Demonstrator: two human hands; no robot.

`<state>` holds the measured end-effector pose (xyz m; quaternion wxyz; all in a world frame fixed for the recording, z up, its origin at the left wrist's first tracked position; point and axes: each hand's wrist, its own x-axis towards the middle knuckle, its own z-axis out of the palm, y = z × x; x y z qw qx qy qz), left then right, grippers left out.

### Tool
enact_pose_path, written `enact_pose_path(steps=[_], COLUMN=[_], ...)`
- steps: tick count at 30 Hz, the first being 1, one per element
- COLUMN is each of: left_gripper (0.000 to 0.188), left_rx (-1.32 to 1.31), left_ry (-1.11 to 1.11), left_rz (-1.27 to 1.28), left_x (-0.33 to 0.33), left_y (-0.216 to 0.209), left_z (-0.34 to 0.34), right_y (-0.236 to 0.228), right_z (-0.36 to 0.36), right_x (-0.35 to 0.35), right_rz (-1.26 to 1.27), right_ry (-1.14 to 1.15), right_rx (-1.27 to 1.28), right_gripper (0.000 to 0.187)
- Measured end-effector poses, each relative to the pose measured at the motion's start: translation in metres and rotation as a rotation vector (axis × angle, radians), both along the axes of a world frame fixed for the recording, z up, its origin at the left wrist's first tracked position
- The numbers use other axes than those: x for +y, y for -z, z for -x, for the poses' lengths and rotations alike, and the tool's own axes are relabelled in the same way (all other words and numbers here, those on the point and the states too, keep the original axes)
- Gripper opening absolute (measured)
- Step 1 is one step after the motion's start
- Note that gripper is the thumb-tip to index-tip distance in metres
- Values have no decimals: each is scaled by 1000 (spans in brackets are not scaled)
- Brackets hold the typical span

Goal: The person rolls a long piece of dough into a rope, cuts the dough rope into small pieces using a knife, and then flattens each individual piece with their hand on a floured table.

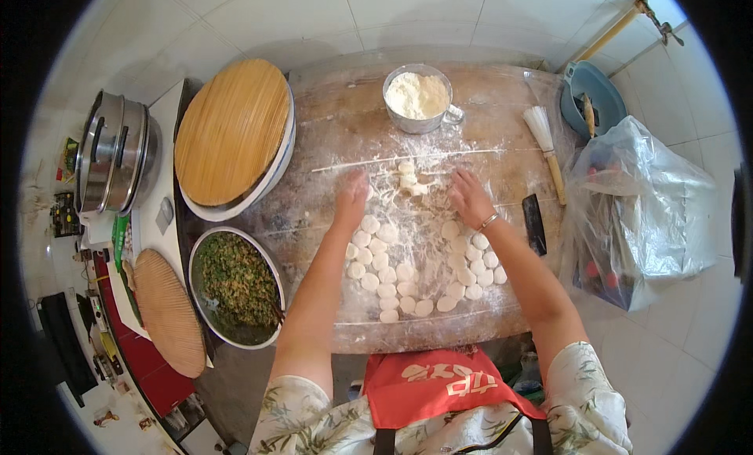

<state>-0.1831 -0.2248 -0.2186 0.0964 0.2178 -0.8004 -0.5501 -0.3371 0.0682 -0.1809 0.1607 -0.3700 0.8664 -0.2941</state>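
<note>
On the floured wooden board (306,220), my left hand (353,196) rests palm down beside a small piece of dough at its fingertips. My right hand (469,198) lies opposite, open, with its fingers stretched toward the middle. Between the hands sit several small dough lumps (408,182) in loose flour. A thin rolling pin (408,158) lies crosswise just beyond them. Nearer to me, flattened dough rounds (387,274) spread in a group below my left hand; more dough rounds (473,265) lie by my right wrist.
At the back stands a cup of flour (417,94). A brush (545,145) and a dark flat tool (534,224) lie right, near a plastic-wrapped box (635,212). Left are a bowl of green filling (235,282), a slatted round lid (231,129) on a basin, and stacked steel pots (118,153).
</note>
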Motion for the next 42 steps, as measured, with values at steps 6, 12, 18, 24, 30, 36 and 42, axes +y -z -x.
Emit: enact_pose_path(steps=[6,12,18,24,30,36,42], left_gripper=[31,33,38,27,14,36,47], left_rx=[2,-100,-117,-53,-46,-99,-153], left_ry=[158,-104,-18,-40,85,-30,-20], left_rz=[426,345,480,651,668,429,636], left_x=[65,83,95,63,34,39,53], left_y=[-48,-53,-56,-49,-62,-65,-69], left_z=[-31,34,46,15,-24,-18,-4], right_y=[-38,-26,-12,-2,-37,-37,-14], right_z=[-70,-33,3,30,3,11,23], right_x=[-5,-75,-22,15,3,-6,15], right_rz=[11,-39,112,67,60,-118,-53], right_ry=[-225,48,510,412,58,76,212], right_rx=[37,119,-288,-320,272,-52,182], right_gripper=[43,26,25,21,31,36,34])
